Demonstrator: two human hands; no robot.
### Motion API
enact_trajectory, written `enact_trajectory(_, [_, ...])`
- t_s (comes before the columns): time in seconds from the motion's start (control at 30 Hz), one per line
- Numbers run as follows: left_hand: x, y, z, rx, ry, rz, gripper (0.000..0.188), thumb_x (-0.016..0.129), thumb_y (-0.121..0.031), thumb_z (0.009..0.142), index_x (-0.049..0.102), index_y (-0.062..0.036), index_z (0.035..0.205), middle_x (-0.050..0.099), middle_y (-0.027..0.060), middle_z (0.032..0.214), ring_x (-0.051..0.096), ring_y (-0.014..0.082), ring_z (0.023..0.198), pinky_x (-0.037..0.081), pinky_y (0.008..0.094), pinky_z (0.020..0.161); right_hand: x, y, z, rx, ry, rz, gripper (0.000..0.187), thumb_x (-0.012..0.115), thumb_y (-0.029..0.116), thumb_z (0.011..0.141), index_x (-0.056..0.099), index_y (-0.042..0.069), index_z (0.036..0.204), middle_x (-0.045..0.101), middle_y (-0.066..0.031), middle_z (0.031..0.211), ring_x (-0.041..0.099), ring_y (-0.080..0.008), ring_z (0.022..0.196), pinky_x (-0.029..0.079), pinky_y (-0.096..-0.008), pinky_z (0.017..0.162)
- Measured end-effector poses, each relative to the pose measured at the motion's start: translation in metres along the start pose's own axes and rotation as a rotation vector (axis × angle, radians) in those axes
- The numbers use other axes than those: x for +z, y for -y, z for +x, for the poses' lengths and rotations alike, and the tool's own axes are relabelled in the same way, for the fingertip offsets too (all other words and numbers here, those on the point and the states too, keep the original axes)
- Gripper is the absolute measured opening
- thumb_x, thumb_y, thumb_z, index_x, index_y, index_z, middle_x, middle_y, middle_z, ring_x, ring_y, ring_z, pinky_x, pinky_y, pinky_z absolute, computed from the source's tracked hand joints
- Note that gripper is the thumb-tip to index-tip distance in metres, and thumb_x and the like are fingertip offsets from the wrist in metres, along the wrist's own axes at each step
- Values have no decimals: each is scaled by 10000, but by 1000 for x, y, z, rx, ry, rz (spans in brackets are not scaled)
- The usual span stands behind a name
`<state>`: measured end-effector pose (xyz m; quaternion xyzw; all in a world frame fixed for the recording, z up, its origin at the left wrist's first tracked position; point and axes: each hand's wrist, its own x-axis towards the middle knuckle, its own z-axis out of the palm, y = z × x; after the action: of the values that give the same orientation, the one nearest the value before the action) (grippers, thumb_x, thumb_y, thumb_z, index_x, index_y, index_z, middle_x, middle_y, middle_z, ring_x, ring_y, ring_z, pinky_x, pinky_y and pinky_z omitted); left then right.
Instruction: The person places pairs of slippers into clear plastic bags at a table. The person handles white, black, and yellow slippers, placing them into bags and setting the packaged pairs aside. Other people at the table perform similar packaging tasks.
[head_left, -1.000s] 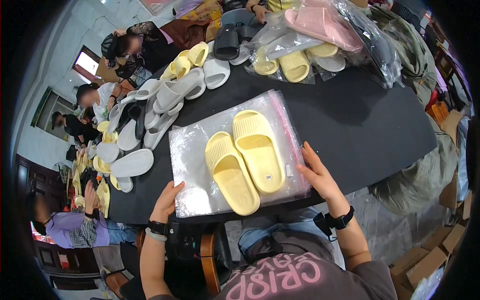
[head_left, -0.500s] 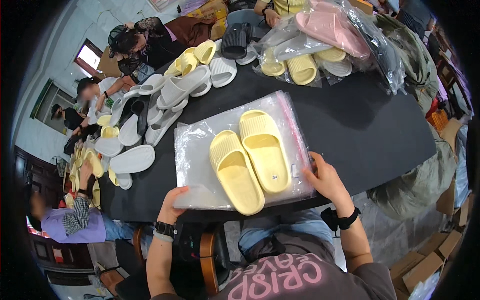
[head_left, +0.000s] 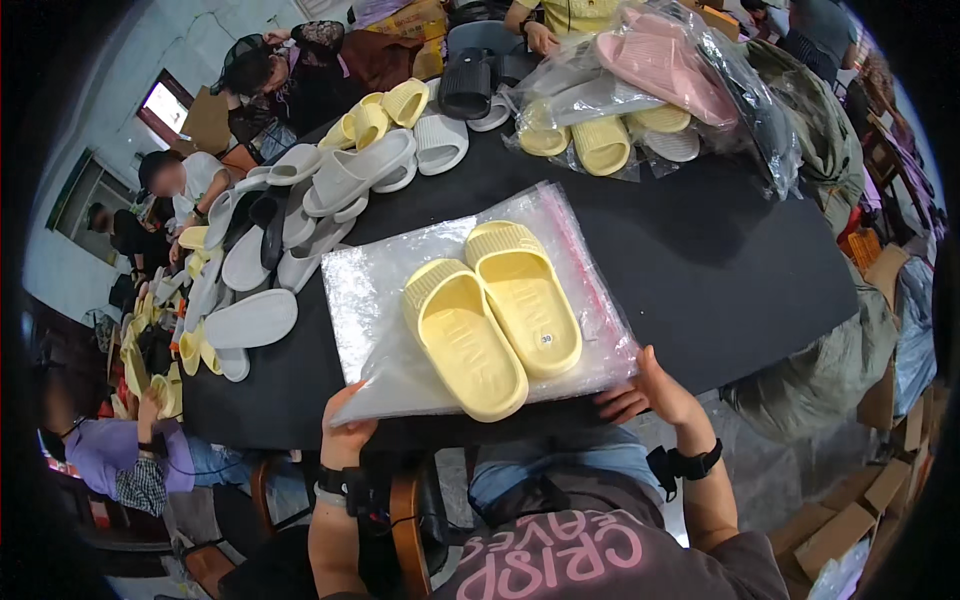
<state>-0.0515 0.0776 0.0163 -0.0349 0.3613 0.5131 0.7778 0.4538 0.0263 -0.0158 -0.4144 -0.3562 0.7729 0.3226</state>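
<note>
A pair of pale yellow slide slippers [head_left: 468, 345] lies side by side on a stack of clear plastic bags [head_left: 365, 310], toes pointing away from me. A pink strip runs along the bags' right edge. My left hand [head_left: 347, 428] is closed on the near left corner of the plastic bags, thumb on top. At the near right corner is my right hand [head_left: 662, 392], thumb raised and fingers apart, beside and partly below the bags' edge. Nothing shows in its grip.
Grey and yellow slippers [head_left: 252, 320] are heaped along the table's left side. Bagged slippers [head_left: 675, 75], pink and yellow, are piled at the far right. The black table [head_left: 720, 270] curves around me. Cardboard boxes [head_left: 835, 535] stand lower right; several people sit around.
The bags and slippers have shifted slightly left, and the near left corner is now lifted in my left hand. My right hand has come down, its fingers spreading off the bags' edge.
</note>
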Motion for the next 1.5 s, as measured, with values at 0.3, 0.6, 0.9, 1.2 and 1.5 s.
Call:
enact_trajectory(0.3, [-27,-6,2,97,-49,357,307,500,-103,966,554,151,1129,689,223,1001,707,301,875,589,408,775,28,19,33,-313,-242,350,742,525,363,999,140,146,1594,463,-110,1482,562,-212,1233,475,-336,1008])
enact_trajectory(0.6, [-28,14,-9,-102,62,589,411,576,-43,927,507,71,1316,643,208,1186,687,283,1018,564,406,908,26,15,-8,-463,-419,-277,878,597,-115,837,196,98,1589,340,-31,1564,514,-58,1021,433,-182,836])
enact_trajectory(0.9, [22,31,-37,539,-208,1596,729,719,-130,899,293,43,1465,600,169,1233,645,162,810,532,286,705,16,-5,-29,-373,-414,-424,799,574,-86,879,257,136,1578,545,23,1353,485,-30,791,437,-193,658])
enact_trajectory(1.2, [115,21,39,1331,55,2587,536,556,-217,950,447,0,1428,467,198,1467,435,345,1363,305,488,1143,31,103,-21,-641,-481,-1591,431,640,167,887,585,122,1312,623,-121,1120,602,-312,1065,518,-407,849])
enact_trajectory(1.5, [79,11,102,1127,-107,2624,705,495,-425,974,299,-24,1521,285,167,1594,243,314,1488,165,549,1195,1,92,95,-539,-299,-1672,564,303,427,1047,372,107,1506,365,-132,1561,293,-279,1470,244,-508,1180])
